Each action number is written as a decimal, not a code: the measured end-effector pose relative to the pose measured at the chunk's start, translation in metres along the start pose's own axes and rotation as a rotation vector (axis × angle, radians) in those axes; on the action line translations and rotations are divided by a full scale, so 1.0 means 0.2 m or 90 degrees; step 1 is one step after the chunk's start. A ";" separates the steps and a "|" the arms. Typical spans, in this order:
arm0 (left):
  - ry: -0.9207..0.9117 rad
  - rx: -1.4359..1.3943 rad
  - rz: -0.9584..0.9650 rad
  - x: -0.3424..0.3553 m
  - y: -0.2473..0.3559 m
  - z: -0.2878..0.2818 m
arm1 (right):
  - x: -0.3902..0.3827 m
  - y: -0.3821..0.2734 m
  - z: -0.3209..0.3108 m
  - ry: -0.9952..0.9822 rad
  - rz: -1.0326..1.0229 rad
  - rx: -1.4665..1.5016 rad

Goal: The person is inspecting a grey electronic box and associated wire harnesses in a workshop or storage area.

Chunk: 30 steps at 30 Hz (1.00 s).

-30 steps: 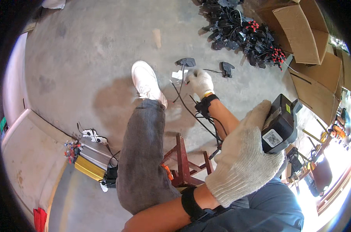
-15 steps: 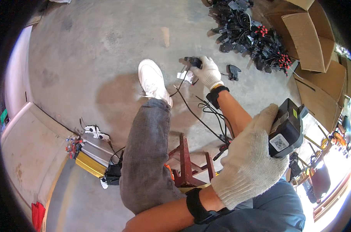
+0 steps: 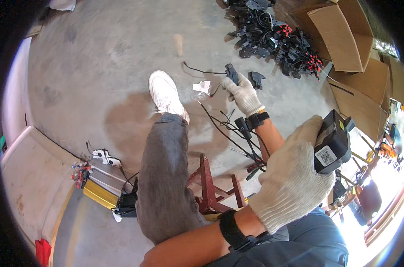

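A small black cabled plastic part was pinched in the right hand, near a second black plastic part on the concrete floor. A black boxy device was gripped in the left hand, its fingers mostly hidden. A white paper slip was noted left of the right hand.

The right hand holds a black part.
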<state>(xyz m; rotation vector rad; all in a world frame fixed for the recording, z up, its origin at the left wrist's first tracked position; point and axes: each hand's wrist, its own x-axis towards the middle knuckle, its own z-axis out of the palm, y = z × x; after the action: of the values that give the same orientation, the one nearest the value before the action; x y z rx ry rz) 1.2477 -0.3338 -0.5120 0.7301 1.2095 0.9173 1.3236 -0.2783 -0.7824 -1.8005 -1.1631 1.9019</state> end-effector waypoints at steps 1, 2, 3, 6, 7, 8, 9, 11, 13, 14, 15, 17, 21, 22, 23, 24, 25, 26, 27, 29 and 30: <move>0.021 -0.011 0.019 0.00 0.01 0.02 | 0.00 0.01 -0.03 0.005 0.000 -0.001; 0.043 -0.021 0.037 0.00 0.02 0.04 | 0.00 0.02 -0.05 -0.011 -0.021 -0.014; 0.040 -0.021 0.036 0.01 0.03 0.04 | 0.00 0.02 -0.06 -0.028 -0.041 -0.025; -0.002 0.005 -0.014 0.01 0.04 0.05 | -0.04 0.00 -0.08 -0.073 -0.047 -0.001; 0.010 0.015 0.007 0.01 0.02 0.06 | -0.03 0.01 -0.08 -0.073 -0.047 0.001; 0.022 0.025 0.027 0.01 0.01 0.07 | -0.02 0.01 -0.08 -0.083 -0.030 0.082; 0.021 0.024 0.027 0.01 0.02 0.08 | -0.02 0.02 -0.09 -0.091 -0.012 0.160; -0.005 0.002 -0.004 0.02 0.03 0.09 | -0.03 0.02 -0.12 -0.106 0.000 0.367; 0.003 0.003 0.010 0.01 0.01 0.13 | -0.04 0.00 -0.16 -0.159 0.059 0.709; 0.011 0.004 0.024 0.01 0.00 0.14 | -0.06 -0.02 -0.17 -0.157 0.059 0.708; 0.008 0.003 0.024 0.01 0.00 0.15 | -0.07 -0.04 -0.19 -0.221 0.108 0.858; -0.026 0.007 -0.008 0.00 0.01 0.14 | -0.13 -0.12 -0.17 -0.288 0.204 1.032; -0.067 -0.010 -0.056 0.02 0.00 0.16 | -0.16 -0.06 -0.18 -0.401 0.130 1.041; -0.032 0.011 -0.014 0.01 0.00 0.17 | -0.17 -0.06 -0.18 -0.401 0.128 1.041; 0.002 0.031 0.027 0.00 -0.01 0.18 | -0.17 -0.06 -0.18 -0.411 0.114 1.037; 0.001 0.031 0.027 0.00 -0.02 0.19 | -0.18 -0.06 -0.19 -0.420 0.099 1.033; -0.003 0.012 0.034 0.00 -0.03 0.20 | -0.18 -0.06 -0.20 -0.418 0.098 1.033; -0.006 -0.006 0.042 0.00 -0.04 0.20 | -0.19 -0.06 -0.20 -0.411 0.099 1.030; -0.007 -0.005 0.042 0.00 -0.03 0.20 | -0.19 -0.07 -0.20 -0.406 0.098 1.027; -0.047 -0.002 0.032 0.01 -0.03 0.19 | -0.20 -0.07 -0.21 -0.403 0.104 1.025; -0.048 -0.002 0.033 0.01 -0.03 0.19 | -0.21 -0.08 -0.21 -0.401 0.112 1.022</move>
<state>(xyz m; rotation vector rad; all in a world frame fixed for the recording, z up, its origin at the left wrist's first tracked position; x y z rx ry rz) 1.2865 -0.3341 -0.5105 0.7902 1.1280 0.9260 1.3664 -0.2816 -0.7374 -0.3976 0.5504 2.2937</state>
